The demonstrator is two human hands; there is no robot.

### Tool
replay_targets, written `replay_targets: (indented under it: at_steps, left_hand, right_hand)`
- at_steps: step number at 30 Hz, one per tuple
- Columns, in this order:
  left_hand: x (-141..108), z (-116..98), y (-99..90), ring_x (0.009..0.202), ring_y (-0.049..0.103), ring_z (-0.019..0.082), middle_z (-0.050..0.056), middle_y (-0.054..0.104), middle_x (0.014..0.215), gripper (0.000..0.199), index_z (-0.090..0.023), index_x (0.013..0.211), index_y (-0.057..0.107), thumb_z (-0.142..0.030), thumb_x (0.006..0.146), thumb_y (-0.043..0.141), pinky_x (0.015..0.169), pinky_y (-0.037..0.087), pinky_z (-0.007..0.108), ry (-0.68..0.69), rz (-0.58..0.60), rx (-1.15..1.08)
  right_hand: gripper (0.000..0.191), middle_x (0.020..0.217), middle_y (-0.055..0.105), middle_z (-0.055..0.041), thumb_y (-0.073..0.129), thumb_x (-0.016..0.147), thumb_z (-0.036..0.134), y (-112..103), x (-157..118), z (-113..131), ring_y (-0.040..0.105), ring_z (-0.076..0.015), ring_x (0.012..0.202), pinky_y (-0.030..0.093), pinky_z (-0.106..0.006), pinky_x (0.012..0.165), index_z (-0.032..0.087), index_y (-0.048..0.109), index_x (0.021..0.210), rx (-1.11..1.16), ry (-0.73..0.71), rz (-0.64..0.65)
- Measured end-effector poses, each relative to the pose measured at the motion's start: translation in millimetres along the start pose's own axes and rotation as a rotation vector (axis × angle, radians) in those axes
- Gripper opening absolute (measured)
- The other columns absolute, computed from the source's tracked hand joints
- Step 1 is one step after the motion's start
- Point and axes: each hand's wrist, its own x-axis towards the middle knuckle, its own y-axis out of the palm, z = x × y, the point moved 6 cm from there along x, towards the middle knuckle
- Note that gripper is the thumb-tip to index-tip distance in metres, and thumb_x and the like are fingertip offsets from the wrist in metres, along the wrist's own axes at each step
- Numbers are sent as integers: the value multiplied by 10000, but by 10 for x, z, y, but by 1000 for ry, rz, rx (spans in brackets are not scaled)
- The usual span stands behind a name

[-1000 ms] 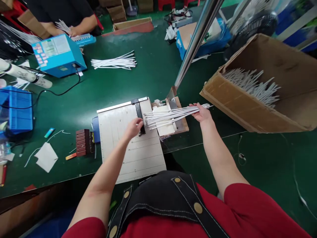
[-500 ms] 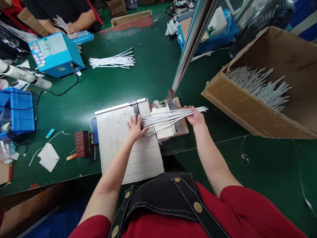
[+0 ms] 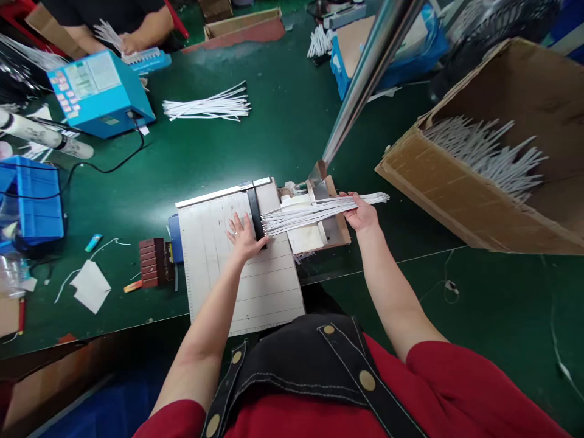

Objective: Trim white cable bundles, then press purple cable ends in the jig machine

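Green workbench [image 3: 219,164], white strips [image 3: 310,213] pinched in right hand [image 3: 364,213], beside left hand [image 3: 244,238].

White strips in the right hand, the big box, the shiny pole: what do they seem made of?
The white strips look like matte plastic or coated paper; the dull surface leaves it open. The box is corrugated cardboard, by its brown walls. The pole seems polished steel, with streaky reflections.
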Motion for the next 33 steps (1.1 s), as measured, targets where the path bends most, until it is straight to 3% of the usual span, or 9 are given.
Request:
replay_targets:
  at_steps: [5, 8, 17, 21, 23, 25, 28, 31, 33]
  left_hand:
    - [-57, -366, 162, 1545, -109, 396, 146, -52, 1692, 1010, -127, 1636, 137, -588, 880, 622, 1194, -55, 674, 220, -44, 187]
    - [-45, -547, 306, 1559, -56, 365, 152, 24, 1692, 889, -97, 1626, 173, -573, 954, 508, 1199, -90, 654, 247, -54, 275]
    - [42, -537, 344, 1561, 4, 372, 185, 64, 1685, 857, -46, 1610, 200, -556, 974, 465, 1215, -44, 651, 246, -121, 293]
    - [84, -544, 350, 1559, 30, 378, 182, 66, 1685, 859, -53, 1610, 212, -568, 972, 469, 1219, 36, 658, 285, -137, 272]
    - [91, -548, 352, 1558, 43, 377, 182, 69, 1685, 852, -56, 1608, 219, -558, 971, 477, 1216, 92, 661, 288, -147, 262]
    - [92, -551, 354, 1557, 54, 377, 186, 81, 1684, 847, -52, 1606, 222, -552, 971, 476, 1211, 124, 663, 290, -155, 251]
    - [90, -562, 356, 1556, 66, 379, 192, 94, 1681, 865, -40, 1605, 214, -575, 970, 457, 1212, 135, 659, 307, -166, 233]
    - [99, -571, 351, 1555, 71, 377, 194, 100, 1680, 876, -32, 1606, 202, -591, 973, 433, 1216, 140, 653, 322, -183, 224]
    - [106, -576, 349, 1555, 74, 378, 197, 102, 1680, 873, -28, 1607, 196, -590, 977, 422, 1215, 142, 654, 326, -184, 230]
  right_hand:
    - [204, 807, 735, -80, 420, 1027, 140, -39, 36, -52, 744, -189, 793, 642, -385, 826, 160, 556, 875, 25, 10, -3]
    - [215, 802, 735, -81, 415, 1030, 138, -41, 54, -49, 744, -185, 787, 642, -374, 817, 157, 556, 868, 23, 8, 9]
    - [278, 813, 741, -53, 387, 1067, 215, -85, 157, -36, 738, -148, 782, 633, -290, 763, 162, 568, 864, -46, 60, 42]
    - [358, 775, 738, -91, 439, 1057, 394, -239, 9, -45, 715, -170, 673, 614, -291, 637, 134, 630, 900, -496, 175, 90]
    - [315, 723, 726, -107, 513, 1032, 346, -373, -155, 8, 671, -158, 571, 572, -259, 543, 113, 648, 867, -793, 222, 58]
    - [243, 725, 725, -108, 571, 1002, 260, -420, -341, 167, 633, -130, 528, 536, -222, 499, 100, 660, 841, -942, 161, 25]
    - [113, 908, 752, -84, 675, 941, 237, -88, -681, 610, 681, -119, 672, 579, -208, 595, 128, 684, 972, -954, -254, 106]
    - [375, 1205, 709, -34, 770, 871, 362, 724, -1238, 1036, 688, -161, 1071, 607, -279, 888, 233, 640, 1199, -886, -762, 384]
    - [393, 1278, 673, -6, 756, 872, 440, 1365, -1618, 1190, 596, -182, 1273, 534, -312, 1054, 282, 628, 1209, -851, -952, 557]
